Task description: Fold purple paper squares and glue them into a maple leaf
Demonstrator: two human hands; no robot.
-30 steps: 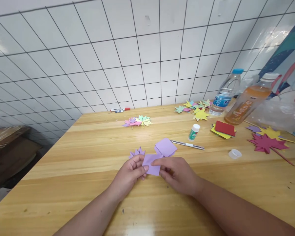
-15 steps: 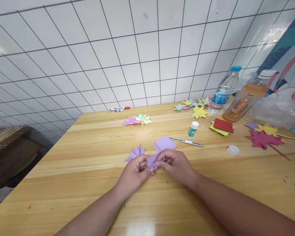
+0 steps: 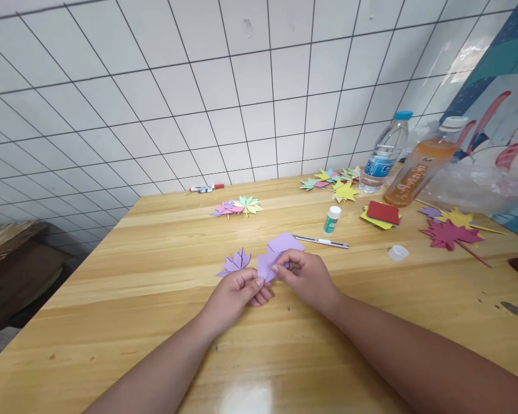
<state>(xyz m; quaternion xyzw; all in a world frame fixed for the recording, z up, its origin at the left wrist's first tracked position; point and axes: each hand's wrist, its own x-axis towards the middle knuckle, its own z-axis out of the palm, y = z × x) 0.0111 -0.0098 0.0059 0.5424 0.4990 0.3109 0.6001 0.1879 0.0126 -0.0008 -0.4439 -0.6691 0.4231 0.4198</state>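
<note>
Between my two hands is a small piece of purple paper (image 3: 265,265), partly folded. My left hand (image 3: 237,291) pinches its lower corner between thumb and fingers. On its right edge, the thumb and fingertips of my right hand (image 3: 304,275) are closed. Just beyond the hands lies a flat sheet of purple paper (image 3: 287,241), partly covered by the held piece. A folded purple paper leaf (image 3: 235,262) rests on the table beyond my left hand. Right of the sheet is a slim utility knife (image 3: 322,241).
A glue stick (image 3: 332,221), its white cap (image 3: 397,253) and a stack of coloured paper (image 3: 383,213) sit to the right. Behind stand a water bottle (image 3: 384,155) and a tea bottle (image 3: 423,167). Paper leaves (image 3: 451,234) and markers (image 3: 207,188) lie around; a tiled wall (image 3: 250,86) backs the table.
The held purple paper has turned more upright and shows a broader face. My left fingers have spread beneath it. The whole view has shifted slightly.
</note>
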